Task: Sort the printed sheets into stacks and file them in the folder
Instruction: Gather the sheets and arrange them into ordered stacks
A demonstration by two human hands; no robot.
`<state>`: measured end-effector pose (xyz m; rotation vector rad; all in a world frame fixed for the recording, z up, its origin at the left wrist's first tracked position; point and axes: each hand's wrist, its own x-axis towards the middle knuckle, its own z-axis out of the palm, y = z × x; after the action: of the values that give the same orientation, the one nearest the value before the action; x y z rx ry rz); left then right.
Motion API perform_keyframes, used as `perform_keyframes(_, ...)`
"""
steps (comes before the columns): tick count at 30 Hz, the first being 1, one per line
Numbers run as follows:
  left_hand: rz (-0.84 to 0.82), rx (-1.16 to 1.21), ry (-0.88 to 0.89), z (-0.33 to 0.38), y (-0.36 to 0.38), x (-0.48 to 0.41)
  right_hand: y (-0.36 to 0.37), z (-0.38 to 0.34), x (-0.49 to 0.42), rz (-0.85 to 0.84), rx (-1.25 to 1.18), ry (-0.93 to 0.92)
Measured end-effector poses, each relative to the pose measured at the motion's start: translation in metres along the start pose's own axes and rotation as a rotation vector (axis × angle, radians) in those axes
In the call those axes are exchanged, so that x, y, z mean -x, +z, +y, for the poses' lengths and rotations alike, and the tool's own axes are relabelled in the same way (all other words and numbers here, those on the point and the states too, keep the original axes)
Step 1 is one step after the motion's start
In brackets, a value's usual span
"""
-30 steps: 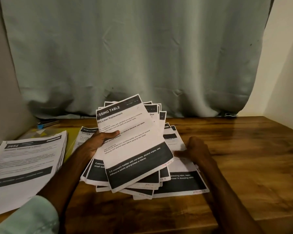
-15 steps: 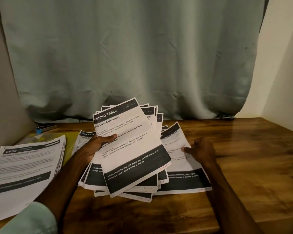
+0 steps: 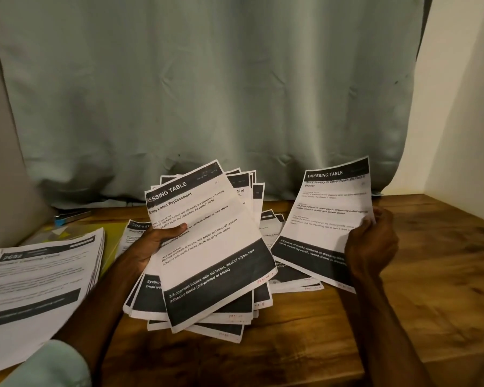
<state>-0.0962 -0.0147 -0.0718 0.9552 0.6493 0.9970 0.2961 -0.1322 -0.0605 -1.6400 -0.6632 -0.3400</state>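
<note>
Pale green curtain (image 3: 207,93) fills the back of the scene, and the brown wooden table (image 3: 430,275) under it carries all my sorting. Well to the left of the fanned bundle of black-banded printed sheets (image 3: 215,247) lies the thick stack of white printed sheets (image 3: 34,277), squared up and flat. I judge it a group already sorted and set out of the way. The fanned bundle itself is lifted off the table and tilted towards me, spread so I can read the headings; the top one says Bottle Label Replacement. Under and just right of the bundle, loose sheets (image 3: 291,277) overlap on the wood, not yet sorted as far as I can judge. Right of the bundle I hold a single white sheet (image 3: 322,219) headed Dressing Table, raised clear of the rest so I can read it and choose its group. Left of the bundle, half hidden behind the thick stack, the yellow plastic folder (image 3: 113,241) lies flat; what it holds I cannot tell. My left hand (image 3: 157,244) grips the bundle, thumb across its face, and my right hand (image 3: 372,247) clasps the single sheet's right edge with curled fingers. Behind and left of the bundle, a small blue object (image 3: 67,217) rests by the curtain; I cannot tell what it is.
</note>
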Motion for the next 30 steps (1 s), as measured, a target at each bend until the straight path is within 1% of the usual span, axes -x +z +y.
perform_keyframes(4, 0.006, -0.006, -0.009, 0.001, 0.004, 0.002, 0.002, 0.002, 0.002, -0.018, -0.032, 0.007)
perform_keyframes(6, 0.009, 0.002, -0.013, 0.002, 0.007, 0.005, 0.002, 0.002, 0.004, -0.043, -0.109, 0.038)
perform_keyframes(9, -0.010, 0.038, -0.054, 0.001, 0.013, 0.008, 0.001, -0.002, 0.006, -0.116, -0.283, 0.145)
perform_keyframes(11, -0.038, 0.030, -0.063, 0.000, 0.017, 0.009, 0.002, -0.005, 0.009, -0.175, -0.309, 0.106)
perform_keyframes(13, -0.074, 0.009, -0.044, -0.001, 0.023, 0.009, 0.007, -0.008, 0.014, -0.274, -0.317, 0.000)
perform_keyframes(14, -0.090, -0.004, -0.030, -0.002, 0.028, 0.009, 0.010, -0.009, 0.019, -0.363, -0.324, -0.035)
perform_keyframes(16, -0.109, -0.046, 0.003, -0.005, 0.039, 0.010, 0.016, -0.013, 0.028, -0.535, -0.362, -0.026)
perform_keyframes(18, -0.080, -0.070, 0.026, -0.010, 0.047, 0.010, 0.018, -0.025, 0.032, -0.653, -0.480, 0.091)
perform_keyframes(21, -0.030, -0.128, 0.062, -0.015, 0.052, 0.008, 0.021, -0.041, 0.038, -0.818, -0.721, 0.350)
perform_keyframes(23, 0.012, -0.163, 0.079, -0.017, 0.058, 0.008, 0.019, -0.044, 0.043, -0.927, -0.884, 0.490)
perform_keyframes(24, 0.028, -0.181, 0.091, -0.018, 0.060, 0.009, 0.018, -0.044, 0.046, -0.983, -0.917, 0.549)
perform_keyframes(26, 0.045, -0.212, 0.102, -0.021, 0.062, 0.008, 0.020, -0.043, 0.050, -1.057, -0.875, 0.519)
perform_keyframes(28, 0.032, -0.223, 0.103, -0.023, 0.062, 0.007, 0.019, -0.044, 0.050, -1.011, -0.764, 0.438)
perform_keyframes(30, 0.038, -0.232, 0.130, -0.024, 0.064, 0.006, 0.018, -0.042, 0.048, -0.983, -0.741, 0.397)
